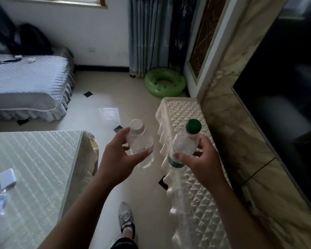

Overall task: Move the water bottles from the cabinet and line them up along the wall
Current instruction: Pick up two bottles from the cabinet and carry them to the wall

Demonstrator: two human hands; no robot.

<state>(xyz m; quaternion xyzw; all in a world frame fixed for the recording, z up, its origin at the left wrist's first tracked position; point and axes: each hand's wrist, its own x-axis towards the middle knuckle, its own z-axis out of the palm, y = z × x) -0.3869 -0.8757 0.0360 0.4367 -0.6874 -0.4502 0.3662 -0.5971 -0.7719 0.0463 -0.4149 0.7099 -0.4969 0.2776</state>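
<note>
Clear plastic bottles are gripped one per hand, white-capped bottle [140, 142] in the left hand [120, 159] over open floor [104, 97], green-capped bottle [184, 144] in the right hand [199, 164] above the quilted cabinet top's [201, 200] edge.

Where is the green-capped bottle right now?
In the head view, the green-capped bottle is held in the right hand, above the quilted cabinet top, right of the white-capped bottle.

dim daylight, floor glare, blurred edges
</note>
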